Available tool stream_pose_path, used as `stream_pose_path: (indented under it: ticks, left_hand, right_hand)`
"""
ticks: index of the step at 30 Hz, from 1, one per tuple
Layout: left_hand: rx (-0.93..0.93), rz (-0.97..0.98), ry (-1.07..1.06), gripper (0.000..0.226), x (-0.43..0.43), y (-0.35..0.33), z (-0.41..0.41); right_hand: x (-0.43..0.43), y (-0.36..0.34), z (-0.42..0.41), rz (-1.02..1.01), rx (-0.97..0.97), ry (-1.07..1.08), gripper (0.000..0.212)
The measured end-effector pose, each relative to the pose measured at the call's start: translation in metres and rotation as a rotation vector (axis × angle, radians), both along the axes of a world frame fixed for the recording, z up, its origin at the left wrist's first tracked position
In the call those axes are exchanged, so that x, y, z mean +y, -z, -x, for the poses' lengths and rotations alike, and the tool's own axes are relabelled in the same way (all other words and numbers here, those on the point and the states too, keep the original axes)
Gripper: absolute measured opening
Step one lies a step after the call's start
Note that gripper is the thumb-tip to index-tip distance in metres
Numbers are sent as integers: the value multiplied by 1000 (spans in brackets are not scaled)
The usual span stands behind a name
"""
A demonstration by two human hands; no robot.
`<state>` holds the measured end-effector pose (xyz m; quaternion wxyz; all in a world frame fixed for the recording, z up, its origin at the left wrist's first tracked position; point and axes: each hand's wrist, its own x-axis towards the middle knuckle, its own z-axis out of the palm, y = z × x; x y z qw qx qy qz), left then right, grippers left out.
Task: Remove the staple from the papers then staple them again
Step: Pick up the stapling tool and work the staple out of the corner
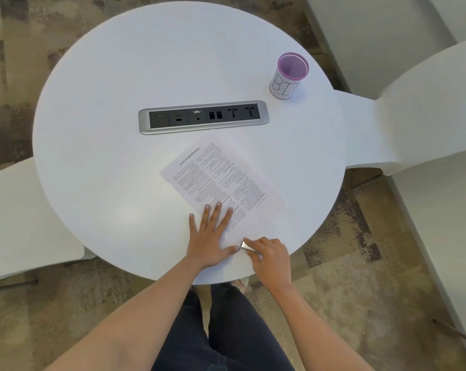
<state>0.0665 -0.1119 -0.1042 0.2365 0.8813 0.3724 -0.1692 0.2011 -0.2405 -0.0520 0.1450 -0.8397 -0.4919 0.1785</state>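
We press the left hand (210, 236) flat on the papers (224, 183), fingers spread, fingertips lying on the printed text and the thumb reaching toward the sheet's near corner. The papers lie skewed on the round white table (106, 170), extending away beyond our fingertips. The right hand (270, 257) is curled, fingers pinching a small metal tool (245, 246), likely a staple remover; its tip sits at the near corner, just beside the left thumb tip. Far beyond the fingers: power strip (203, 117) and purple-rimmed mesh cup (289, 76).
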Motion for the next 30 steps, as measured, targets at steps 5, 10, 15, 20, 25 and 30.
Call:
stream_pose_path:
  ticks: [5,10,15,20,25,30]
  left_hand:
    - [4,36,-15,108,2,2,-3]
    - [27,41,-20,110,3,1,-8]
    - [18,66,-25,111,2,-1,-8]
    - [31,62,-26,110,1,-2,-10]
    - [28,64,-27,113,2,-2,-9]
    - [27,72,-24,113,3,-2,-9]
  right_hand:
    - [1,1,2,-27,2,-15,23]
    - [4,2,4,-27,17,-42,24]
    - [4,4,8,-24,18,-37,27]
    - [2,7,14,-45,40,-6,26]
    - [3,9,16,-51,109,68,26]
    - [7,11,7,-35,212,74,27]
